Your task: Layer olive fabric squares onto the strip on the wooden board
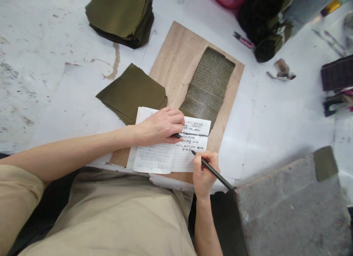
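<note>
An open notebook point(154, 161) with lined pages and handwriting lies on a wooden board point(179, 57). My right hand point(205, 175) is closed round a dark pen point(216, 173), its tip at the last written line on the right-hand page. Across the notebook's middle rests my left hand point(162, 125), fingers curled, with a small black pen cap point(177, 136) sticking out from them. Olive fabric pieces point(135, 90) lie partly under the notebook's upper left. A ridged olive fabric strip point(209, 79) covers the board's right side, its near end hidden by the notebook.
A thick stack of olive fabric pieces point(118, 15) sits at the upper left of the white table point(68, 98). Pink thread snips point(243, 40) lie beside dark bundles point(266, 43) at the upper right. A grey padded surface point(292, 208) stands at the lower right, carrying an olive patch point(325, 163).
</note>
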Tool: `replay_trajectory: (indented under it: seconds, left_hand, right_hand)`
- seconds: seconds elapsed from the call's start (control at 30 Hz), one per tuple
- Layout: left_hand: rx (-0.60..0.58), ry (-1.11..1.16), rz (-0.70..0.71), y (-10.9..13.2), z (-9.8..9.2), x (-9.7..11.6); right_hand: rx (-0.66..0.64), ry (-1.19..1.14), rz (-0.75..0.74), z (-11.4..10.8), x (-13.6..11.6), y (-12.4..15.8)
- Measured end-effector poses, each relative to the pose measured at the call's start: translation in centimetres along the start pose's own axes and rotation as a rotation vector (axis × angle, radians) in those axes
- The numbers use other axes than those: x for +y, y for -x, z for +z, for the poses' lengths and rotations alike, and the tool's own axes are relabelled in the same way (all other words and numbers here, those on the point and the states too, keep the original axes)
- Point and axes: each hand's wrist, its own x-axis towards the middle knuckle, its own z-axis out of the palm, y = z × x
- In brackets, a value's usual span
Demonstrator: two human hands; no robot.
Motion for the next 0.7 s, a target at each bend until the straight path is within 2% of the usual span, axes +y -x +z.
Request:
replay_trajectory:
  seconds: [0.7]
  left_hand:
    - [-0.004, -0.023, 0.01, 0.07, 0.13, -0.06]
  right_hand:
    - [0.002, 0.001, -0.022, 0.07, -0.08, -0.07]
